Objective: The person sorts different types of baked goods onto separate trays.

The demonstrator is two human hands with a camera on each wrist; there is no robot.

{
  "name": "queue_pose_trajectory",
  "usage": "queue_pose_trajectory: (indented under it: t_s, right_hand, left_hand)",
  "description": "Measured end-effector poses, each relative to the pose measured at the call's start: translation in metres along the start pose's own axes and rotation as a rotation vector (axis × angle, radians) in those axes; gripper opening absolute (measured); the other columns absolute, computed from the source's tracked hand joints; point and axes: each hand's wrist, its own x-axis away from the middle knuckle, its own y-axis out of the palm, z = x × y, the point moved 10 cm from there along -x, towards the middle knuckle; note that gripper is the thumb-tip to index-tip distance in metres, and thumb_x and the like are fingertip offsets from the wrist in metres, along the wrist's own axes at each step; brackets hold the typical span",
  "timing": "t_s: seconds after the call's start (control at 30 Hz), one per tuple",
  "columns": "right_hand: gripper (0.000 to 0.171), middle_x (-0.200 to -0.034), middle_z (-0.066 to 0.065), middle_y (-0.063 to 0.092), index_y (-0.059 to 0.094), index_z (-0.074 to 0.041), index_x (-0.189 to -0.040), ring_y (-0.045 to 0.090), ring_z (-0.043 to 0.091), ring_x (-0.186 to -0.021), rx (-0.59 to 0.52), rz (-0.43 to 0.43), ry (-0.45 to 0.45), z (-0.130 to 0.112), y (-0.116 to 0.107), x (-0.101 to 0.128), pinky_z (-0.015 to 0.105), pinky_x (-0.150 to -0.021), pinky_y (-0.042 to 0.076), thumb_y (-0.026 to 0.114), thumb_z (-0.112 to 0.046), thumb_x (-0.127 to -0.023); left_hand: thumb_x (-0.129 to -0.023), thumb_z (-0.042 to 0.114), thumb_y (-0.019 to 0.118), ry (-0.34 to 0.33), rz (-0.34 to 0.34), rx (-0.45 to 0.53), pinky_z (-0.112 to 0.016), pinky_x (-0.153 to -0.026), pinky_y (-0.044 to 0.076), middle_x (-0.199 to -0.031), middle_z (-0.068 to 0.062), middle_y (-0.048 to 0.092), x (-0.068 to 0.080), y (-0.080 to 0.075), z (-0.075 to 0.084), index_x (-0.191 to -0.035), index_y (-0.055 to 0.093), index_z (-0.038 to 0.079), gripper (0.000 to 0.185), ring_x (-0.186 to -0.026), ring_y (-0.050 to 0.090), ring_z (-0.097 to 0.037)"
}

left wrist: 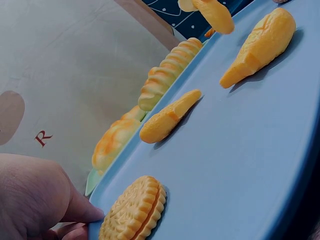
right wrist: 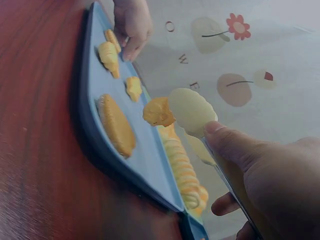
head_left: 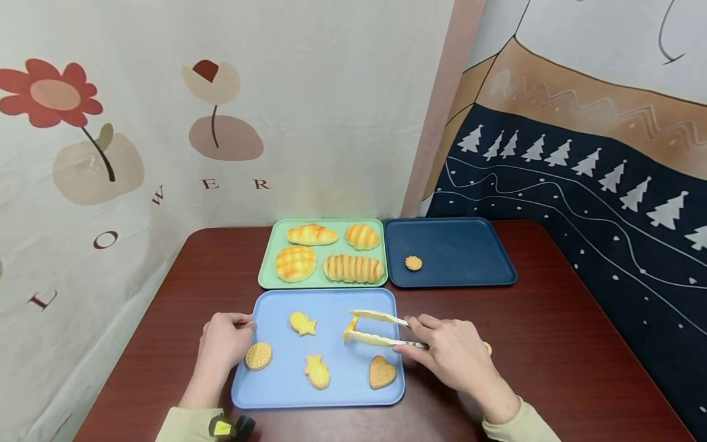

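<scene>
My right hand grips a pair of tongs with pale yellow tips, above the right part of the light blue tray. Between the tips is a small golden cookie, held clear of the tray. At the tray's left rim, my left hand pinches the edge, thumb on top in the left wrist view. A round biscuit lies beside that hand. Two fish-shaped cookies lie further in on the tray. Near its right front corner is a heart-shaped biscuit.
Behind the light blue tray stands a green tray with several bread rolls, such as a ridged loaf. To its right, a dark blue tray bears one small cookie. Brown tabletop extends on both sides; printed cloth hangs behind.
</scene>
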Motion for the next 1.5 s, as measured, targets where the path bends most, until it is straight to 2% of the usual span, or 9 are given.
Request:
queue_pose_trajectory:
  t_s: [0.23, 0.5, 0.67, 0.87, 1.03, 1.27, 1.5]
  right_hand:
    - [0.047, -0.09, -0.012, 0.068, 0.081, -0.018, -0.117, 0.052, 0.002, -0.056, -0.003, 0.039, 0.04, 0.018, -0.013, 0.0, 0.022, -0.048, 0.036, 0.078, -0.057, -0.09]
    - [0.054, -0.099, -0.006, 0.074, 0.081, -0.016, -0.124, 0.043, 0.002, -0.056, -0.009, -0.01, 0.174, 0.051, -0.018, 0.002, 0.023, -0.049, 0.036, 0.073, -0.06, -0.093]
    - [0.056, -0.11, 0.002, 0.078, 0.08, -0.014, -0.126, 0.042, 0.006, -0.056, 0.012, 0.004, 0.202, 0.068, -0.024, 0.002, 0.023, -0.048, 0.036, 0.074, -0.059, -0.093]
    - [0.057, -0.107, 0.003, 0.076, 0.079, -0.013, -0.127, 0.036, 0.006, -0.051, 0.023, 0.003, 0.24, 0.087, -0.024, 0.005, 0.025, -0.045, 0.033, 0.074, -0.059, -0.094]
    - [0.06, -0.109, 0.005, 0.075, 0.077, -0.012, -0.13, 0.036, 0.007, -0.052, 0.023, -0.025, 0.286, 0.104, -0.021, 0.009, 0.027, -0.044, 0.033, 0.069, -0.061, -0.096]
    - [0.057, -0.108, 0.006, 0.074, 0.076, -0.01, -0.13, 0.04, 0.009, -0.054, 0.028, 0.002, 0.302, 0.128, -0.026, 0.011, 0.028, -0.045, 0.034, 0.071, -0.056, -0.097]
    - [0.061, -0.103, 0.009, 0.073, 0.075, -0.005, -0.13, 0.043, 0.013, -0.056, 0.05, -0.017, 0.333, 0.155, -0.024, 0.015, 0.029, -0.045, 0.035, 0.069, -0.057, -0.098]
  left_hand:
    - [-0.099, 0.016, 0.067, 0.001, 0.001, -0.001, -0.04, -0.062, 0.051, -0.12, -0.029, 0.072, 0.0, -0.001, 0.001, -0.119, 0.078, -0.004, 0.03, -0.095, 0.067, -0.035]
    - [-0.099, 0.016, 0.067, -0.005, 0.003, -0.005, -0.041, -0.063, 0.052, -0.12, -0.028, 0.072, 0.0, -0.001, 0.0, -0.119, 0.078, -0.004, 0.03, -0.098, 0.067, -0.037]
    - [-0.1, 0.016, 0.067, -0.003, -0.002, -0.007, -0.042, -0.064, 0.052, -0.121, -0.029, 0.071, 0.001, -0.001, 0.0, -0.12, 0.077, -0.004, 0.031, -0.098, 0.067, -0.037]
    - [-0.099, 0.016, 0.067, 0.002, -0.004, -0.011, -0.042, -0.064, 0.052, -0.121, -0.029, 0.071, 0.002, -0.001, 0.001, -0.12, 0.077, -0.004, 0.031, -0.098, 0.067, -0.037]
    - [-0.099, 0.015, 0.067, 0.007, -0.001, -0.014, -0.04, -0.063, 0.052, -0.12, -0.029, 0.072, 0.001, -0.001, 0.0, -0.119, 0.078, -0.004, 0.03, -0.096, 0.067, -0.036]
    - [-0.098, 0.014, 0.067, 0.018, 0.003, -0.014, -0.039, -0.061, 0.051, -0.119, -0.029, 0.072, 0.0, -0.001, 0.0, -0.118, 0.078, -0.005, 0.029, -0.094, 0.067, -0.036]
    - [-0.098, 0.014, 0.067, 0.018, 0.002, -0.016, -0.038, -0.061, 0.05, -0.12, -0.029, 0.072, -0.001, 0.0, 0.0, -0.118, 0.078, -0.004, 0.029, -0.092, 0.067, -0.034]
